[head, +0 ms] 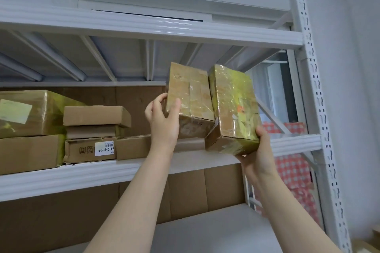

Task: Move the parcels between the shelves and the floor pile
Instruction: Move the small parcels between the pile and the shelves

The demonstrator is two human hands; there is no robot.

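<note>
Both hands [162, 121] grip tape-wrapped, crumpled brown parcels [190, 100].

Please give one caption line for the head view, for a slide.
Left hand grips the brown parcel, right hand the yellowish parcel, at a shelf holding cardboard boxes.

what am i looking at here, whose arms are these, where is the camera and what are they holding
There is no machine here. A person wears a camera on the head, so the single picture looks out along their own bare arms at a white metal shelf rack. The left hand grips a brown taped parcel. The right hand holds a yellowish taped parcel from below, beside the first. Further left on the middle shelf lie stacked cardboard boxes, including a barcode-labelled box.
</note>
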